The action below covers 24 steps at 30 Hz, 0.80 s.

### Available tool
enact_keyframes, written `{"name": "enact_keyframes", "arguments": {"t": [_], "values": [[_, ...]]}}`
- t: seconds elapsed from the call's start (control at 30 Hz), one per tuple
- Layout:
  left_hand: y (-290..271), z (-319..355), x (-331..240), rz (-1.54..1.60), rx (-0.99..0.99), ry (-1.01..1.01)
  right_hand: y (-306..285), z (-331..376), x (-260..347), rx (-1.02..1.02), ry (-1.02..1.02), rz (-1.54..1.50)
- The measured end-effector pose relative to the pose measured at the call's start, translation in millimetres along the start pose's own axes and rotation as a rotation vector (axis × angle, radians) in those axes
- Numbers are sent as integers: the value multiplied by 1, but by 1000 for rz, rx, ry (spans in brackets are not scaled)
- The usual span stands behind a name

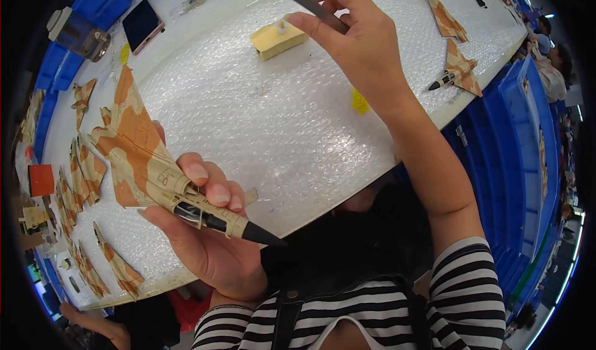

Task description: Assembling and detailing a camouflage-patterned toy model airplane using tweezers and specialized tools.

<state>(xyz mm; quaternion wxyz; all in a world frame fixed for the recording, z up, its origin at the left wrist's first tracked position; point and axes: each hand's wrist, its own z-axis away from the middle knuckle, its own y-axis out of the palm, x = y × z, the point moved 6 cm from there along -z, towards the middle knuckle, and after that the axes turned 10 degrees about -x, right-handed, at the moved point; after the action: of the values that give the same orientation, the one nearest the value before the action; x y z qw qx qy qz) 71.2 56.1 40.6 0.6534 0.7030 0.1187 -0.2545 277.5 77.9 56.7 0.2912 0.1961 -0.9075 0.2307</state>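
Observation:
My left hand [214,254] is wrapped round a tan and orange camouflage model jet [139,145], near its cockpit. The jet's black nose points to the lower right, and its tail slants up to the left. Farther off, my right hand [366,49] grips grey metal tweezers [304,1], whose one end sticks out to the upper left. Under its fingertips stands a pale yellow block [273,46] with a small white, cup-like piece [281,26] on top. I cannot tell whether the fingers touch that piece.
Several similar jets [118,263] lie along the table's left side, with two more [459,71] at the far right. A phone [143,24] and a clear lidded jar [77,33] stand back left. Blue bins [503,120] line the right edge. Another person's arm [96,325] shows lower left.

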Motion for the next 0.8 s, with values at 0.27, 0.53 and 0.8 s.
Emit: {"name": "enact_keyframes", "arguments": {"t": [0.27, 0.53, 0.8], "values": [[-3, 0, 9, 21, 25, -100, -75, 27, -25, -92, 415, -383], [-8, 0, 23, 39, -61, -227, -102, 46, -48, -10, 797, -509], [-14, 0, 35, 10, -71, -316, -87, 39, -51, -146, 693, -383]]}}
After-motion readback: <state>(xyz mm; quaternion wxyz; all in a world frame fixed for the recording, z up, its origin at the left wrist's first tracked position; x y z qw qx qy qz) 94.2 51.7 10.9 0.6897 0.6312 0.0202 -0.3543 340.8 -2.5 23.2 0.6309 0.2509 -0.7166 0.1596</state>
